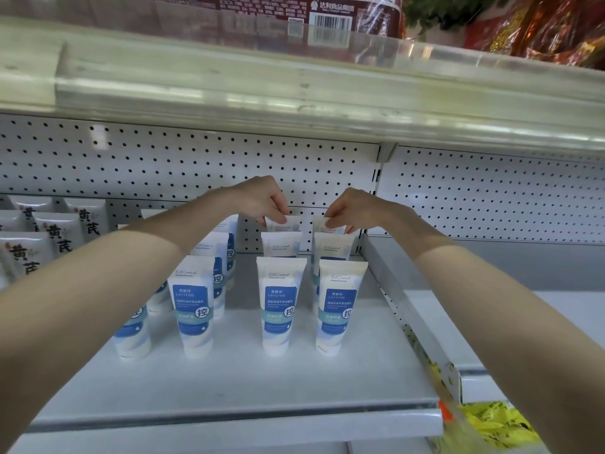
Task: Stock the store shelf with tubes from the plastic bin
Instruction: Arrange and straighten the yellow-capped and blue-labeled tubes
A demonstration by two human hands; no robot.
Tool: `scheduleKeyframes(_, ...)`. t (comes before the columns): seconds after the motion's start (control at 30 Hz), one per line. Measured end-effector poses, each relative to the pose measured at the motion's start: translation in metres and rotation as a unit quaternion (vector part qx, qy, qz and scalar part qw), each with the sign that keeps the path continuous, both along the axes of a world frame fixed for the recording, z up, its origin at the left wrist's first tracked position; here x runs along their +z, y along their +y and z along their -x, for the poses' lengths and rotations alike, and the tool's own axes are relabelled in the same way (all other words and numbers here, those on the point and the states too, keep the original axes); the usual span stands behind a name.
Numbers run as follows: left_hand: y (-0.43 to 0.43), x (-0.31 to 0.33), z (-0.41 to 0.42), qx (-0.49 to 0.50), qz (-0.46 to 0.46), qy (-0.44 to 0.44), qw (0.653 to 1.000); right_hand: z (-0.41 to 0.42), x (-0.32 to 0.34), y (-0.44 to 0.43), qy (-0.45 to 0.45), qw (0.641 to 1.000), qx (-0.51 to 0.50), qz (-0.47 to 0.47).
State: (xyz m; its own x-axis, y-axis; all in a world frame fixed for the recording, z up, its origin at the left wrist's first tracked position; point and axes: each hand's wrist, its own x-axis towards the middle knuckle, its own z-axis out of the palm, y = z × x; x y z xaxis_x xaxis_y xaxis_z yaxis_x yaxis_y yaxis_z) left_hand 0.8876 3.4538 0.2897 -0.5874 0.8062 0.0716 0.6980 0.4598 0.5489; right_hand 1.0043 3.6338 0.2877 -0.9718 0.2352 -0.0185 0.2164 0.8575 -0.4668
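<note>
1. Head view: the left hand [262, 199] fingers pinch the rear Oil Control tube [284, 223], and the right hand [350, 208] pinches the neighbouring tube [327, 227], at the back of the shelf [245, 371].
2. Seat both upright, in line with their columns.
3. Let go gently, because the front tubes [283, 306] could topple.

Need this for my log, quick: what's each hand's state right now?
Left hand: pinching the top of the left rear tube.
Right hand: pinching the top of the right rear tube.
</note>
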Motion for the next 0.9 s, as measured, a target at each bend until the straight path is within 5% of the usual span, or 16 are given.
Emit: scheduleKeyframes(0.9,0.0,-0.001,-0.002,-0.02,0.018,0.009,1.0,-0.008,0.004,-0.01,-0.004,1.0,-0.005,-0.028)
